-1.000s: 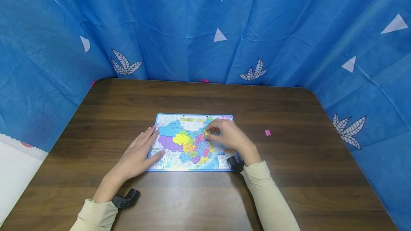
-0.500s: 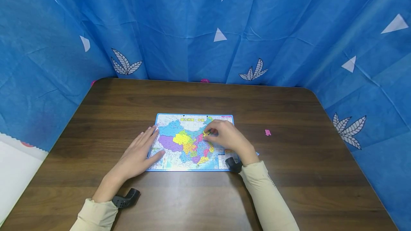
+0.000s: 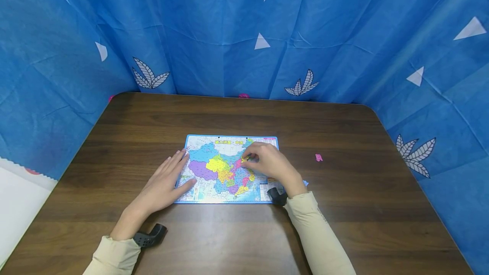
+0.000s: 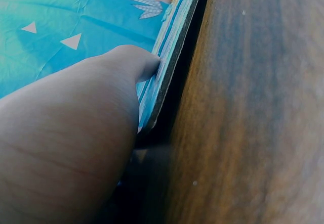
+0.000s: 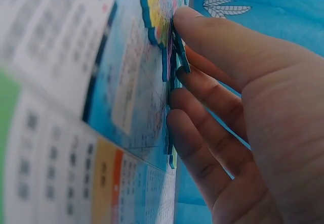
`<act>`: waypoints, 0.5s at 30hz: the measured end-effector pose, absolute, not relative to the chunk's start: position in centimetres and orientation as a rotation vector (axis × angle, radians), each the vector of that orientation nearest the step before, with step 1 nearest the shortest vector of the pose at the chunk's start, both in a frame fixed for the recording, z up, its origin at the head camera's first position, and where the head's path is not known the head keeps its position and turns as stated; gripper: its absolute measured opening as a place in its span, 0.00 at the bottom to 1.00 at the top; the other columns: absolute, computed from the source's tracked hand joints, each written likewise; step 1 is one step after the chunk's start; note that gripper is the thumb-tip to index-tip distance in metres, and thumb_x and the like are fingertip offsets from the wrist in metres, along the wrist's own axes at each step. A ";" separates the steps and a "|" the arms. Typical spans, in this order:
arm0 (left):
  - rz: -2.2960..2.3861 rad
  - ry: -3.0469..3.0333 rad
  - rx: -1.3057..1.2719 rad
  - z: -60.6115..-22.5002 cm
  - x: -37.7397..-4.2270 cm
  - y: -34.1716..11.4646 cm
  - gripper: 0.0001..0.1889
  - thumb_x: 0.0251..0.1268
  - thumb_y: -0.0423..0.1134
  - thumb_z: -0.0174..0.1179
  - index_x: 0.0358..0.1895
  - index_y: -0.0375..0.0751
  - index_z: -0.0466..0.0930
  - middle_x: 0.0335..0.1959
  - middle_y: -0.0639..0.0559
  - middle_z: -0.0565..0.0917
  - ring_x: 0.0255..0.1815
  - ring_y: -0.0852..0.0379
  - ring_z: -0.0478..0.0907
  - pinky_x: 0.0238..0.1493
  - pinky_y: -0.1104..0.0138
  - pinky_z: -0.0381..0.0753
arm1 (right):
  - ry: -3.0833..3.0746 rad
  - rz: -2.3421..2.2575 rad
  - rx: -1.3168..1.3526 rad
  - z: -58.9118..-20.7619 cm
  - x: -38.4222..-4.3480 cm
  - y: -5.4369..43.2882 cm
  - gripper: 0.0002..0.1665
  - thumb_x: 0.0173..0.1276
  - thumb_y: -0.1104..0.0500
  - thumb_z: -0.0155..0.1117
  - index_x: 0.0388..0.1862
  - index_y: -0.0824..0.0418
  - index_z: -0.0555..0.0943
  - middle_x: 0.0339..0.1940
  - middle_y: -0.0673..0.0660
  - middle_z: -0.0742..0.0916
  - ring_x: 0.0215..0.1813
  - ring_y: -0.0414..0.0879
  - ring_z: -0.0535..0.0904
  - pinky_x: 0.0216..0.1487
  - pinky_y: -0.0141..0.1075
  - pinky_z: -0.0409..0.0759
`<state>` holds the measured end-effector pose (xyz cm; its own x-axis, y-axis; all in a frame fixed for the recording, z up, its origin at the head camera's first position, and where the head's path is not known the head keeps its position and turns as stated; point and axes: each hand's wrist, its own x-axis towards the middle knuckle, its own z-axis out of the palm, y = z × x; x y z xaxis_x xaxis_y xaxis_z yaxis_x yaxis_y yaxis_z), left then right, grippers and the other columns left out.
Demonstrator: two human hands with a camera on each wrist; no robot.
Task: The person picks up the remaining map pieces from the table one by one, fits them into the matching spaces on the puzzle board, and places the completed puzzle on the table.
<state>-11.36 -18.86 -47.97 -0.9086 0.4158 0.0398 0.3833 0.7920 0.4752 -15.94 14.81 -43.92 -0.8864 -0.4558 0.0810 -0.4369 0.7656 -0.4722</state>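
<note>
A map puzzle board [image 3: 217,197] with a blue border and coloured pieces lies on the table. My left hand [image 3: 162,188] rests on its left edge, fingers straight; in the left wrist view the thumb [image 4: 144,64] touches the board's edge. My right hand [image 3: 269,162] is over the right part of the map. Its thumb and index finger pinch a small yellow puzzle piece [image 3: 245,159]. In the right wrist view that piece shows as a thin dark edge [image 5: 181,52], tilted against the map, and the other fingers lie close to the board. Its face is mostly hidden.
A pink puzzle piece [image 3: 318,157] lies on the table [image 3: 363,207] right of the board. A bit of a blue piece [image 3: 305,183] shows beside the right wrist. Blue curtains [image 3: 221,33] hang behind the table. A white surface [image 3: 21,211] is at the left.
My right hand has shifted slightly left over the map with the yellow puzzle piece. The blue piece by the right wrist has come into sight. The left hand stays put.
</note>
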 end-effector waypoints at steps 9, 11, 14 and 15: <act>0.755 2.905 0.646 -48.0 -11.4 -18.8 0.45 0.73 0.61 0.57 0.81 0.35 0.56 0.85 0.40 0.52 0.86 0.39 0.46 0.82 0.42 0.49 | 2.904 -0.758 -0.712 -43.8 -15.9 14.7 0.11 0.64 0.49 0.79 0.45 0.47 0.91 0.48 0.44 0.90 0.53 0.40 0.83 0.59 0.37 0.84; 0.752 2.906 0.645 -48.0 -11.4 -18.8 0.45 0.73 0.61 0.57 0.81 0.35 0.56 0.85 0.40 0.52 0.86 0.39 0.46 0.82 0.42 0.49 | 2.902 -0.750 -0.706 -43.8 -15.9 14.7 0.12 0.64 0.49 0.78 0.45 0.47 0.92 0.48 0.44 0.89 0.53 0.40 0.83 0.59 0.37 0.84; 0.749 2.905 0.644 -48.0 -11.4 -18.8 0.45 0.73 0.61 0.57 0.81 0.35 0.56 0.85 0.40 0.52 0.86 0.39 0.46 0.82 0.42 0.49 | 2.901 -0.734 -0.697 -43.8 -15.9 14.7 0.12 0.64 0.49 0.78 0.46 0.46 0.92 0.48 0.44 0.89 0.53 0.40 0.83 0.59 0.37 0.83; 0.748 2.905 0.643 -48.0 -11.4 -18.8 0.45 0.73 0.61 0.57 0.81 0.35 0.56 0.85 0.40 0.52 0.86 0.39 0.46 0.82 0.42 0.49 | 2.901 -0.729 -0.694 -43.8 -15.9 14.7 0.12 0.64 0.49 0.78 0.46 0.46 0.92 0.48 0.44 0.89 0.53 0.40 0.83 0.59 0.37 0.83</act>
